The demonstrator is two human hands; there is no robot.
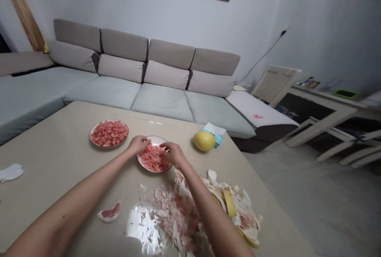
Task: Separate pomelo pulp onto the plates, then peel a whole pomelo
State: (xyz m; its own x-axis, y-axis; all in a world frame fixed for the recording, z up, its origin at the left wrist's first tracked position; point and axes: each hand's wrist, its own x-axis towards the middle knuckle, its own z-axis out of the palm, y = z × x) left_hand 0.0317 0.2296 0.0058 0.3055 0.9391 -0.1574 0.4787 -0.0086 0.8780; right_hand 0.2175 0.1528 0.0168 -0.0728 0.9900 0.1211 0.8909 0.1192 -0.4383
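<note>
My left hand (139, 145) is over the left rim of a white, dark-edged plate (156, 140), its fingers pressed together. Whether they grip the rim or a small piece, I cannot make out. On the opposite side, my right hand (174, 154) bends its fingers closed over the plate, and what lies between them is too small to name. Peeled pink pomelo flesh (153, 159) fills much of this plate. Close to my left forearm lies a pomelo segment (110, 212) with its pale skin on. Beneath my right forearm spreads a heap of pomelo membranes (175, 213).
A second plate (94, 142) heaped with pink flesh stands at the left. A whole yellow pomelo (204, 141) rests against a blue tissue pack (218, 140). Thick yellow-white peel (229, 203) lies near the right table edge, a white glove-like item (11, 172) at far left. Beyond is a sofa (162, 100).
</note>
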